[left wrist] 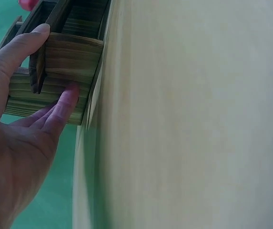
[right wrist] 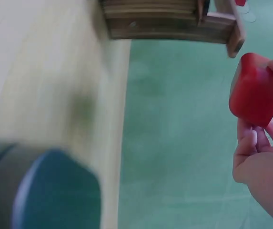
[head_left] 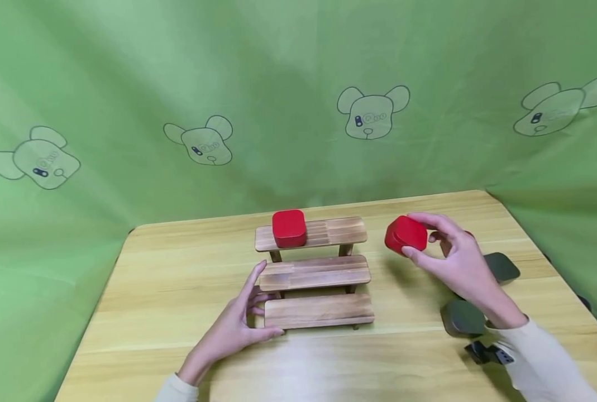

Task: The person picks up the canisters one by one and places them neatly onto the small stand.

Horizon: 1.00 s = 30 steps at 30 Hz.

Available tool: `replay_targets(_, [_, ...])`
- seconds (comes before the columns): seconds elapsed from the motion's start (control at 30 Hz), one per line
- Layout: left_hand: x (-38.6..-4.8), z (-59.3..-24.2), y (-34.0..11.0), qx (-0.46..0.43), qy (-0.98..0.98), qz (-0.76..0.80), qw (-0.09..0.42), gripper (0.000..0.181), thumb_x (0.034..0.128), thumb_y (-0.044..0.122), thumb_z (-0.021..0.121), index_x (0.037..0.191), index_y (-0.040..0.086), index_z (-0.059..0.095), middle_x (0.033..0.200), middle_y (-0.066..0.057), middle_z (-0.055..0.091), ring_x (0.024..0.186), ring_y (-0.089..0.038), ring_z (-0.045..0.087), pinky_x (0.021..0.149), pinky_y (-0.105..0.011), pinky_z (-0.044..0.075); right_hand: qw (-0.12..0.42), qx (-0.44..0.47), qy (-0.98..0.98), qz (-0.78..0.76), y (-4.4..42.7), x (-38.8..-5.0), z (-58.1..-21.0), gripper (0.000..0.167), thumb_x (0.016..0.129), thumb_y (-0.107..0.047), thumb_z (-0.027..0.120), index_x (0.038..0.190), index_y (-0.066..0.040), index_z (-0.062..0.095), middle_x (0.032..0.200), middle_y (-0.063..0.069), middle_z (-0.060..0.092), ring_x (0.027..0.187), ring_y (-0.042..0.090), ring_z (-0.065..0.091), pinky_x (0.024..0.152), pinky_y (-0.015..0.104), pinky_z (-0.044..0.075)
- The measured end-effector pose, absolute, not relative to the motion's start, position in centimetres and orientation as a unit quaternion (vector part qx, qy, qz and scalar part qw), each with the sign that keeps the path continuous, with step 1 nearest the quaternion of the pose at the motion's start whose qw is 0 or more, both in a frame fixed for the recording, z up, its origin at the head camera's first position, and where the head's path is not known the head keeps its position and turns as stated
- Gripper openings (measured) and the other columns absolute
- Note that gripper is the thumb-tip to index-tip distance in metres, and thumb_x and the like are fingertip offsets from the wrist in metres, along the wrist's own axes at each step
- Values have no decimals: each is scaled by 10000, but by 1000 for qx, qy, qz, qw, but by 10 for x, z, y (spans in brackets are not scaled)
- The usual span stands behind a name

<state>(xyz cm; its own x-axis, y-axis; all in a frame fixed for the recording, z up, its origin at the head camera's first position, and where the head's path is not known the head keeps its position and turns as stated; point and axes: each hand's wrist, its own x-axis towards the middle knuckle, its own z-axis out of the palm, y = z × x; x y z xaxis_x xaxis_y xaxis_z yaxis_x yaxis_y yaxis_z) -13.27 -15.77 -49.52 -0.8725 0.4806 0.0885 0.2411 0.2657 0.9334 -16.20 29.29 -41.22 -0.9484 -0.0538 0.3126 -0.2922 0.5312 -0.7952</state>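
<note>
A three-step wooden display stand [head_left: 318, 273] stands on the table. My left hand [head_left: 233, 324] grips its left end, with the thumb at the lowest step's front and the fingers against the side; the left wrist view shows this hand [left wrist: 22, 133] on the stand's end panel [left wrist: 72, 57]. One red rounded square box [head_left: 289, 229] sits on the left part of the top step. To the right of the stand, my right hand [head_left: 461, 262] holds a second red box [head_left: 406, 234] above the table between thumb and fingers. That box [right wrist: 256, 90] appears tilted in the right wrist view.
Two dark green rounded boxes [head_left: 463, 318] lie on the table at the right, partly behind the right forearm. A bit of another red thing [head_left: 469, 233] shows behind the right hand. The wooden table [head_left: 177, 268] ends at a green curtain [head_left: 288, 111] printed with bear heads.
</note>
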Motion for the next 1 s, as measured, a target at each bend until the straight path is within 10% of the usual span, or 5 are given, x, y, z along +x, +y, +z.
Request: replay_targets(1.0, [-133,-494,-158,233,785,563,109,1336,814,208,1004,1753,435,82,1499,-204,609,1320,-286,660,1011,-397,616,121,235,-842,470,224,-176,-374,713,868,-41,930,1510,-159,643,1399,-19,654,1101,167,577,867,182,491])
